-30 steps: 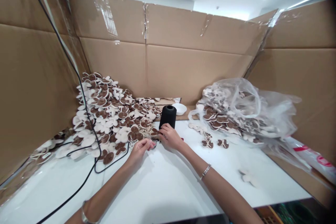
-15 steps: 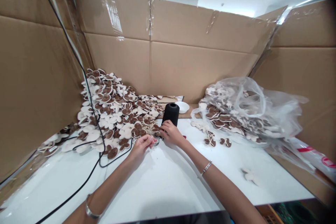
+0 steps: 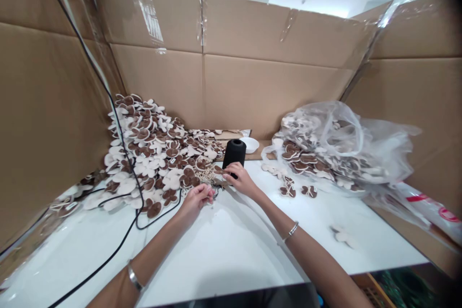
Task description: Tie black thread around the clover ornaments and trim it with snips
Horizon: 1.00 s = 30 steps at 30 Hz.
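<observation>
The person's left hand [image 3: 195, 199] has its fingers curled closed, a little short of the right hand; whether they pinch a thin thread is too small to tell. The right hand [image 3: 240, 178] has its fingers bent forward, their tips at a tangle of tan string [image 3: 206, 176], though whether they grip it cannot be told.

Just past the right fingers stands one upright black cylindrical thread spool [image 3: 234, 153]. Beyond it sits one small round white bowl [image 3: 249, 145].

Left of the fingers spreads a large heap of lobed cream-and-brown pieces [image 3: 147, 154], too many to count, with the string at its edge. Right of the fingers lies one clear plastic bag [image 3: 342, 139] holding many more.

On the white table [image 3: 224, 250], right of the fingers, lie two separate brown-and-cream pieces [image 3: 288, 191] and one pale piece [image 3: 341, 236]. Behind the fingers rise brown cardboard walls [image 3: 252, 91]. Each wrist wears one silver bracelet [image 3: 290, 232].
</observation>
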Each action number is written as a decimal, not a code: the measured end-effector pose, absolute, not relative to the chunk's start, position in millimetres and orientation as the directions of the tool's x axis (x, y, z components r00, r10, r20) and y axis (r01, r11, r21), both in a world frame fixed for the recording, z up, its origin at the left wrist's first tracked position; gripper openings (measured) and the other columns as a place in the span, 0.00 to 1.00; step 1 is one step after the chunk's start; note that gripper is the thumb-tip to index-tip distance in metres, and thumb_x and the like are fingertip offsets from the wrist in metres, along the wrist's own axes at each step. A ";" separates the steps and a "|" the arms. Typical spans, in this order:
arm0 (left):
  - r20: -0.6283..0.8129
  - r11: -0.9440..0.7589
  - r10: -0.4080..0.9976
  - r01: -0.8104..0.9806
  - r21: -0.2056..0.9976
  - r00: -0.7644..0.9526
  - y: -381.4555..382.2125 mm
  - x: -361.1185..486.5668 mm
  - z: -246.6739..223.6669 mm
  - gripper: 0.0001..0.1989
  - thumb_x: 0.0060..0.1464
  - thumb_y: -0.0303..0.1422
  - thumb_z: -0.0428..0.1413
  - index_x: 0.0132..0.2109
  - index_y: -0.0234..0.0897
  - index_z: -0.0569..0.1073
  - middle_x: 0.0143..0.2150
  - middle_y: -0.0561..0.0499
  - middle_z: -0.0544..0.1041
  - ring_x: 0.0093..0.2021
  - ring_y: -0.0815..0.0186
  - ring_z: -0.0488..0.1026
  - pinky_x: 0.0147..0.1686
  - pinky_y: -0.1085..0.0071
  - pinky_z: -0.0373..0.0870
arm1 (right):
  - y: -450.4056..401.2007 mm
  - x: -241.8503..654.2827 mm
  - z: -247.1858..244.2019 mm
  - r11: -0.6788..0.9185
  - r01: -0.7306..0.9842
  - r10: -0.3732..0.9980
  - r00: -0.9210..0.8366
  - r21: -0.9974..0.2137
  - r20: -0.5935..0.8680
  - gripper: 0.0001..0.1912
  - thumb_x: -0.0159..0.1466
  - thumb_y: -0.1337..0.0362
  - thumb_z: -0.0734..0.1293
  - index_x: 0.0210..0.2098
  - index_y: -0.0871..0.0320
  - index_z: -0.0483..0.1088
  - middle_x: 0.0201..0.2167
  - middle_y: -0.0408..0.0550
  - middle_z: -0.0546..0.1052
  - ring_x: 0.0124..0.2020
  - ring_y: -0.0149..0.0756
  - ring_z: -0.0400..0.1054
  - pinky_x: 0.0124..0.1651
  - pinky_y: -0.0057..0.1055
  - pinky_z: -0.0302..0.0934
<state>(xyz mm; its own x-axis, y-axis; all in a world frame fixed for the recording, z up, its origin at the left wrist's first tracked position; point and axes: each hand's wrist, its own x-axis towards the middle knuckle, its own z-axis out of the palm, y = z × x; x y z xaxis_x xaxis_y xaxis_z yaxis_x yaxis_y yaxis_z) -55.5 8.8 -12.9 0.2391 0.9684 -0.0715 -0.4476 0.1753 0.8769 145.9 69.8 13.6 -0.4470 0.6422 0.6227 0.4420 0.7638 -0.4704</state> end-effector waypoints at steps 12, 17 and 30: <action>-0.171 0.296 0.945 -0.505 0.811 0.278 80.7 -36.3 4.5 0.08 0.55 0.22 0.56 0.27 0.32 0.70 0.23 0.52 0.72 0.23 0.71 0.71 0.27 0.76 0.71 | 50.1 158.5 40.2 0.843 0.375 0.537 -0.630 -0.385 0.561 0.10 0.69 0.64 0.60 0.42 0.60 0.71 0.39 0.53 0.73 0.46 0.40 0.63 0.50 0.39 0.62; -0.091 0.247 0.939 -0.468 0.848 0.331 101.7 -35.5 25.3 0.09 0.53 0.22 0.57 0.25 0.31 0.71 0.24 0.51 0.72 0.24 0.72 0.70 0.28 0.77 0.70 | 47.9 154.7 37.7 0.873 0.404 0.487 -0.705 -0.273 0.516 0.10 0.69 0.66 0.58 0.42 0.61 0.70 0.38 0.54 0.71 0.44 0.40 0.61 0.48 0.38 0.63; 0.209 -0.227 0.850 -0.022 0.974 0.483 56.9 -48.8 73.1 0.17 0.56 0.40 0.57 0.26 0.33 0.75 0.30 0.50 0.75 0.31 0.69 0.70 0.37 0.74 0.66 | 54.3 149.1 16.4 0.862 0.481 0.490 -0.704 -0.161 0.514 0.11 0.70 0.68 0.57 0.43 0.61 0.70 0.38 0.55 0.71 0.44 0.41 0.63 0.46 0.37 0.65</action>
